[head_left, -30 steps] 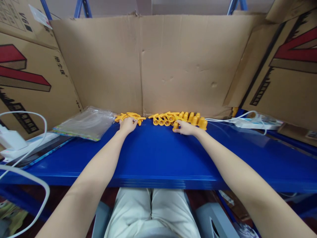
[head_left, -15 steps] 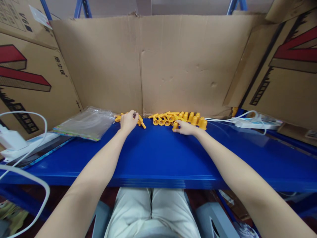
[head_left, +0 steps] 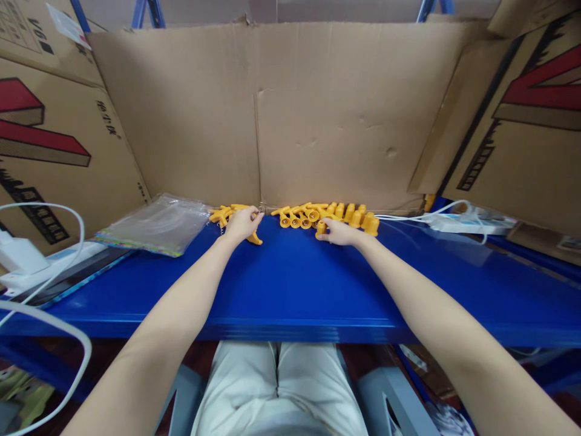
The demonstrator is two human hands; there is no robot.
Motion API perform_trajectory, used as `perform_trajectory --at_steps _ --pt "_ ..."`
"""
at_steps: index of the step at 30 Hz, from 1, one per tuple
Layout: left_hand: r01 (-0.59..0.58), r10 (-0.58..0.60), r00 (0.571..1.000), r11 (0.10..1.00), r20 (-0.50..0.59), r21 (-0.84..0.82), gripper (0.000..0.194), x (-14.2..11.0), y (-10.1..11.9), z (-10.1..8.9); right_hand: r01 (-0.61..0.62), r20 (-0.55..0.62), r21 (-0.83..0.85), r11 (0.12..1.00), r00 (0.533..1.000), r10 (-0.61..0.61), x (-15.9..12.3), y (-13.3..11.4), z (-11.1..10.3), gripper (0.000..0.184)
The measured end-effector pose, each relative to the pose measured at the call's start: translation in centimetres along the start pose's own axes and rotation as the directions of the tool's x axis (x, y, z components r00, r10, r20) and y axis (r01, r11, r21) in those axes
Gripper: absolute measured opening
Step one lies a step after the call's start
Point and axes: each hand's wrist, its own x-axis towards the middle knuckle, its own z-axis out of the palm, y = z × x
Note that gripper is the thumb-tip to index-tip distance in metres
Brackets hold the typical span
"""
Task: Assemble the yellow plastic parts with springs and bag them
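My left hand (head_left: 241, 224) is closed in a pinch at the back of the blue shelf. A yellow curved plastic piece (head_left: 255, 239) sticks out below its fingers, and a thin metal chain shows at the fingertips. Beside that hand, on its left, lies a pile of yellow branching pieces (head_left: 221, 214) with small chains. My right hand (head_left: 340, 232) has its fingers round a yellow cup-shaped piece (head_left: 321, 228), which stands on the shelf. Behind it are upright yellow cups (head_left: 371, 225) and several yellow horn-shaped pieces (head_left: 295, 221) with their open ends facing me.
A cardboard panel (head_left: 336, 115) closes off the back of the blue shelf (head_left: 290, 284). Clear plastic bags (head_left: 157, 224) lie on the left. White power strips (head_left: 472, 224) and cables (head_left: 68, 209) are at both sides. Large printed boxes (head_left: 49, 139) flank the shelf.
My left hand has shifted slightly right and down, and the yellow piece under it now points more toward me. My right hand has stayed on the same cup.
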Motion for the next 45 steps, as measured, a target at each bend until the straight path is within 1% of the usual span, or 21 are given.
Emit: perform_trajectory --at_steps 2,4,8,12,13,15,17,18,19,20,22,23,24,27,29,31,33,35,40,42,45 --pt "-0.046 0.045 0.988 0.999 0.151 0.005 0.022 0.0 -0.4 0.5 -0.006 -0.002 -0.006 1.000 1.000 0.006 0.0 0.0 0.0 0.011" --pt "-0.094 0.086 0.965 0.995 0.248 0.018 0.016 0.0 -0.7 0.8 -0.011 -0.003 -0.010 1.000 1.000 0.011 0.0 -0.1 0.0 0.012" --pt "-0.136 0.119 0.950 0.990 0.290 0.039 0.017 -0.1 -0.7 1.0 0.001 -0.009 -0.014 1.000 1.000 -0.001 -0.1 -0.2 -0.1 0.013" --pt "-0.185 0.149 0.930 0.980 0.335 0.077 0.021 -0.2 0.2 0.5 0.007 -0.001 -0.026 1.000 1.000 -0.007 -0.2 -0.4 -0.2 0.014" --pt "-0.186 0.136 0.930 0.976 0.341 0.118 0.023 -0.3 0.5 0.2 0.006 0.002 -0.033 0.999 1.000 -0.006 -0.3 -0.4 -0.2 0.014" --pt "-0.144 0.052 0.942 0.956 0.333 0.256 0.029 -0.4 1.0 -0.5 -0.001 0.004 -0.044 0.999 1.000 0.001 -0.3 -0.4 -0.2 0.014" --pt "-0.042 -0.094 0.946 0.913 0.309 0.406 0.037 -0.4 1.4 -1.3 -0.008 0.001 -0.041 0.999 1.000 0.008 -0.3 -0.4 -0.1 0.014" --pt "0.009 -0.164 0.938 0.893 0.305 0.450 0.041 -0.5 1.5 -1.7 -0.008 -0.001 -0.034 0.999 1.000 0.008 -0.2 -0.3 -0.1 0.014" --pt "0.050 -0.225 0.921 0.879 0.319 0.474 0.043 -0.5 1.5 -2.1 -0.006 -0.002 -0.026 1.000 1.000 0.006 -0.2 -0.3 -0.1 0.013" --pt "0.073 -0.270 0.895 0.874 0.356 0.480 0.043 -0.5 1.6 -2.4 -0.002 0.000 -0.018 1.000 1.000 0.002 -0.2 -0.3 -0.1 0.013" --pt "0.069 -0.299 0.840 0.887 0.454 0.456 0.042 -0.6 1.6 -2.9 0.004 0.002 -0.015 1.000 1.000 -0.004 -0.2 -0.2 -0.1 0.013" --pt "0.051 -0.280 0.826 0.901 0.489 0.430 0.041 -0.7 1.7 -2.9 0.004 0.002 -0.021 1.000 1.000 -0.004 -0.2 -0.3 -0.1 0.014" --pt "0.030 -0.247 0.827 0.916 0.504 0.400 0.039 -0.8 1.8 -2.9 0.003 0.002 -0.029 1.000 1.000 -0.003 -0.2 -0.3 -0.1 0.016" --pt "-0.012 -0.154 0.859 0.947 0.488 0.320 0.029 -1.0 2.4 -2.2 -0.010 -0.003 -0.045 0.999 1.000 0.009 -0.2 -0.4 -0.1 0.019" --pt "-0.030 -0.114 0.851 0.964 0.512 0.264 0.022 -1.1 2.7 -1.5 -0.011 -0.015 -0.042 0.999 1.000 0.010 -0.2 -0.4 0.0 0.020" --pt "-0.068 -0.042 0.852 0.979 0.522 0.190 0.018 -1.1 2.6 -0.8 0.014 -0.042 -0.047 0.999 0.999 -0.016 -0.1 -0.4 0.3 0.021" --pt "-0.088 0.011 0.864 0.988 0.504 0.130 0.020 -1.0 2.2 -0.4 0.055 -0.078 -0.082 0.995 0.995 -0.062 0.1 -0.3 0.5 0.020" --pt "-0.082 0.025 0.878 0.992 0.479 0.098 0.024 -0.8 1.6 0.0 0.080 -0.107 -0.139 0.987 0.990 -0.095 0.2 -0.4 0.6 0.018" --pt "-0.118 0.094 0.906 0.993 0.413 0.032 0.029 -0.6 0.9 0.3 0.045 -0.143 -0.250 0.967 0.986 -0.083 -0.2 -1.4 0.2 0.021" --pt "-0.136 0.125 0.913 0.991 0.388 0.002 0.027 -0.6 1.1 0.2 0.038 -0.136 -0.292 0.956 0.987 -0.081 -0.5 -2.0 0.0 0.023" --pt "-0.158 0.159 0.917 0.987 0.366 -0.035 0.025 -0.8 1.6 0.0 0.070 -0.091 -0.347 0.935 0.990 -0.108 -0.8 -2.7 0.0 0.029"
